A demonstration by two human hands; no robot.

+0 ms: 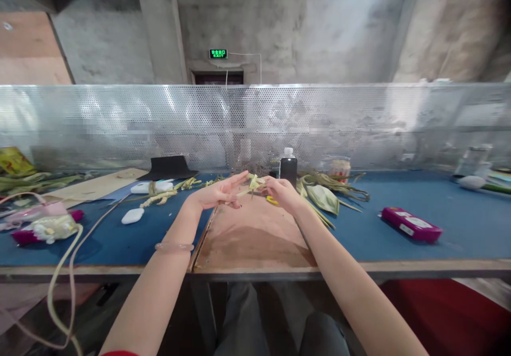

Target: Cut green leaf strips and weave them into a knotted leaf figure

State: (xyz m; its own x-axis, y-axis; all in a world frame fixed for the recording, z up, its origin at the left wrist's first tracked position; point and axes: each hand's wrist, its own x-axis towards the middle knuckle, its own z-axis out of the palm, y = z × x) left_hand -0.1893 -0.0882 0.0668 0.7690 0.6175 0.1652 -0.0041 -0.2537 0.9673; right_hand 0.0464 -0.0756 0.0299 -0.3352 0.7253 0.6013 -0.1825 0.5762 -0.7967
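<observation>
1. Left hand (219,193) and right hand (281,192): both grips pinched on the leaf strip (252,184), held between them above the board (255,239).
2. Strip: judged light, limp, tearable; best held near its ends.
3. Beyond the grips: dark bottle (288,168) on the tabletop (439,207).

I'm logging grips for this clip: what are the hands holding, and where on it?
Both the left hand and right hand pinch a thin yellow-green leaf strip between fingertips, one at each end.
</observation>
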